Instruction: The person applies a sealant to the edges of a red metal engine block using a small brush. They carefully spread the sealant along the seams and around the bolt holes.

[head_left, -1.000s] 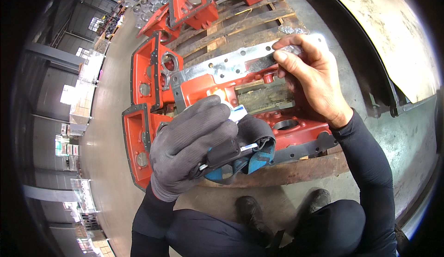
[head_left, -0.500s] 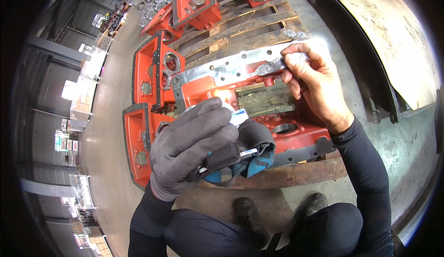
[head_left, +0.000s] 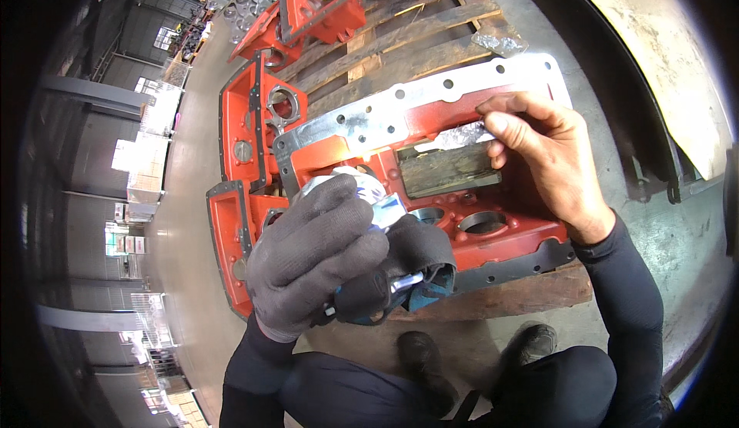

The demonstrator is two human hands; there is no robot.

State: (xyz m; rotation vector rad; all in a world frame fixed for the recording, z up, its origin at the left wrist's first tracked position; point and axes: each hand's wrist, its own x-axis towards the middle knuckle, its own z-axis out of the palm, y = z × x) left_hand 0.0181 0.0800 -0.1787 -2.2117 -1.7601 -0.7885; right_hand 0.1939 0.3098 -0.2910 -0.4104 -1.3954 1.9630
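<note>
My left hand (head_left: 312, 251), in a dark grey knit glove, is curled closed. It grips a dark grey and teal fabric bundle (head_left: 427, 262) with a loop at its right end. A shiny white and blue wrapper (head_left: 385, 208) pokes out beyond its fingers. My bare right hand (head_left: 550, 147) pinches a crumpled silvery strip (head_left: 462, 135) between thumb and fingertips. The strip points left, over the opening of a large red metal casting (head_left: 523, 235) with a pale flat flange. Both hands are held above this casting. What my left palm holds is partly hidden.
The casting lies on a wooden pallet (head_left: 392, 39). More red housings (head_left: 246, 132) stand at left and at the far side. A crumpled clear bag (head_left: 499, 44) rests on the pallet's far right. A dark-edged board (head_left: 670, 51) stands at right; silvery round parts (head_left: 242, 1) are far left.
My right hand has moved slightly right and down with the silvery strip, which now hangs over the casting's opening instead of its flange. The left hand keeps its grip. The view has shifted a little.
</note>
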